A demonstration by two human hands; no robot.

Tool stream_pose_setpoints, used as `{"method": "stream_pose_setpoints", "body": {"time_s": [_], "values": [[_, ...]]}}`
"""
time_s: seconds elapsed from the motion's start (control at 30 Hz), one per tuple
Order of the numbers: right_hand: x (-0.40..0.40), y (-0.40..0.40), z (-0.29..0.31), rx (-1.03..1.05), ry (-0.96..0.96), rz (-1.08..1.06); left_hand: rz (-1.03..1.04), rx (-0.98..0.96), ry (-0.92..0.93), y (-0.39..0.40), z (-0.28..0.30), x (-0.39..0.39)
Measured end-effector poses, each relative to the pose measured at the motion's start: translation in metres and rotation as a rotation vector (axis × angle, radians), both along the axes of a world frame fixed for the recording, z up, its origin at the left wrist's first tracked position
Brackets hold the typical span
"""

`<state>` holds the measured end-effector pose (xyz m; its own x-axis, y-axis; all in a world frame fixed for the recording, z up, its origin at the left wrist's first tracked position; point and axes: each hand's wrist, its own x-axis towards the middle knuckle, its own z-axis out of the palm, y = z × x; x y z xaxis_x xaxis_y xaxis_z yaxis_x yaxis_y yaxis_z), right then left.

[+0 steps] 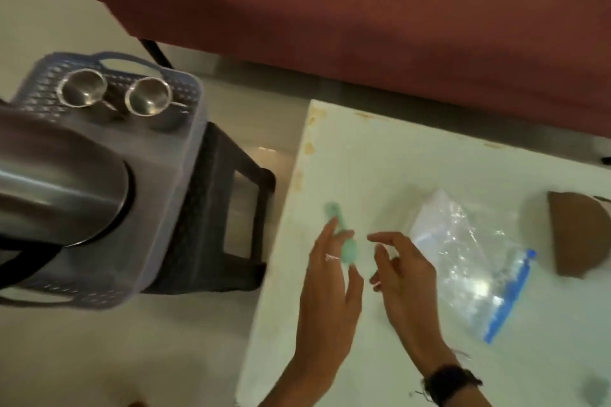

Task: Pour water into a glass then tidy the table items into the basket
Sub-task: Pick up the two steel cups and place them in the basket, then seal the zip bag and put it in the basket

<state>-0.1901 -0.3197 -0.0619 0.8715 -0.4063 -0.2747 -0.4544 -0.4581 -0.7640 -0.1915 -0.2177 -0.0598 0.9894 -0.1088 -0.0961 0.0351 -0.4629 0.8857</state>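
Observation:
A blue-grey plastic basket (pixel 185 155) sits on a dark stool to the left of the white table (pixel 363 149). In it are two steel cups (pixel 82 92) (pixel 147 101) and a large steel jug (pixel 56 188). Over the table's left part, my left hand (pixel 330 281) holds a small pale green object (pixel 348 249), blurred, with fingers crossing over it. My right hand (pixel 403 277) hovers just to its right with fingers loosely bent and nothing clearly in it.
A clear zip bag with a blue seal (pixel 469 258) lies on the table right of my hands. Further right is a brown half-round piece (pixel 591 235). A dark red sofa (pixel 330 10) runs along the far side. The stool (pixel 228 208) stands against the table's left edge.

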Motion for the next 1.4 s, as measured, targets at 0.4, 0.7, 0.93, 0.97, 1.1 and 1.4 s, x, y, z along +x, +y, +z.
{"method": "stream_pose_setpoints", "body": {"time_s": [0.4, 0.7, 0.93, 0.97, 1.1, 1.4], "values": [[-0.117, -0.199, -0.02, -0.107, 0.141, -0.002, -0.805, 0.529, -0.264, -0.141, -0.053, -0.061], [-0.128, -0.245, -0.06, 0.348, 0.193, -0.255, -0.858, 0.761, 0.027, -0.187, -0.106, -0.073], [-0.073, -0.241, -0.073, 0.689, 0.143, -0.612, -0.86, 0.728, 0.083, -0.188, -0.101, -0.067], [-0.069, -0.242, -0.073, 0.663, 0.138, -0.631, -0.863, 0.718, 0.101, -0.188, -0.099, -0.065], [-0.063, -0.244, -0.073, 0.546, 0.086, -0.591, -0.778, 0.581, 0.237, -0.193, -0.083, -0.055], [-0.072, -0.231, -0.038, 0.379, -0.112, -0.308, -0.491, 0.288, -0.112, -0.233, -0.02, 0.014]]}}
